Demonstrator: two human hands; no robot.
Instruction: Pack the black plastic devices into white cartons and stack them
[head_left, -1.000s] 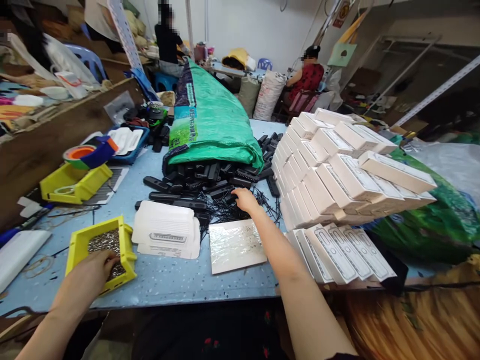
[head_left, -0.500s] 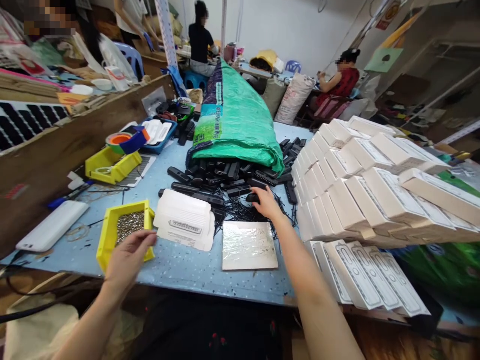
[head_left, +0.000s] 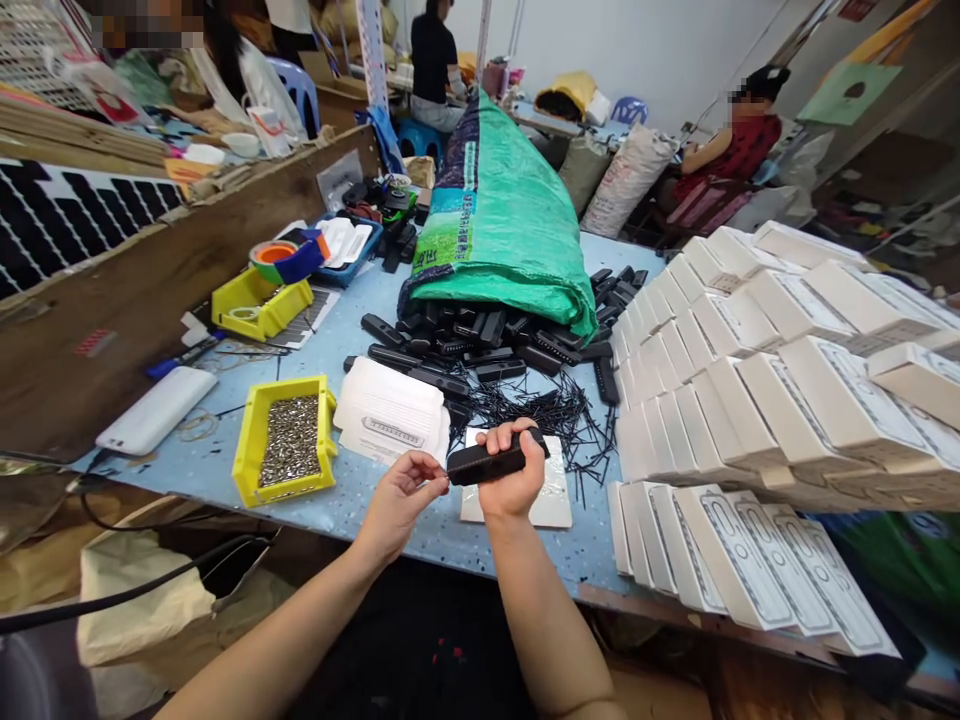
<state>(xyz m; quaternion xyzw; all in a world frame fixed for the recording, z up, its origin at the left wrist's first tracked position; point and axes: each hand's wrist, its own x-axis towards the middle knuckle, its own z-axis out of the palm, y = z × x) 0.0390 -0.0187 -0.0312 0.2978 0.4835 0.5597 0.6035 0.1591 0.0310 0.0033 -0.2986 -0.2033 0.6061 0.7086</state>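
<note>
My right hand is wrapped round a long black plastic piece with a row of small marks along its edge. It is held above a pale, shiny flat pad. At the piece's left end is my left hand, thumb and fingers pinched together. Anything between those fingertips is too small to make out. A yellow bin full of small metal parts stands left of my left hand. Behind my hands lie a stack of printed white cards and loose thin black sticks.
A green woven sack lies behind a heap of black pieces. White boxes are piled high at right. A second yellow bin, tape rolls and a white phone-like slab are at left. Several people sit or stand beyond.
My right hand has come back from the heap with a black piece to above the pad. My left hand has moved right, from the yellow bin to the piece's end.
</note>
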